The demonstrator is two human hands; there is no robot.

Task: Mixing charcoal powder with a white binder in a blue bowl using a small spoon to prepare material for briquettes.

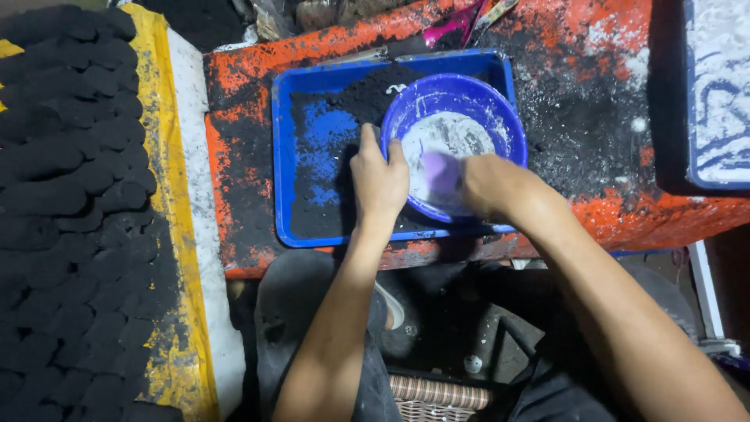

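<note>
A blue plastic bowl [457, 105] with white powder inside stands in a blue tray [283, 180] dusted with black powder. My left hand [379, 178] grips the bowl's near-left rim, thumb and fingers over the edge. My right hand [491, 186] reaches into the bowl from the right and holds a small purple object [440, 172] against the white powder. Both forearms come up from the bottom of the view.
The tray rests on an orange bench [609, 211] smeared with black and white powder. At left, several rows of black moulded lumps [70, 195] lie on a yellow-edged board. A blue-and-white tray [719, 94] sits far right. A woven basket [437, 395] is below.
</note>
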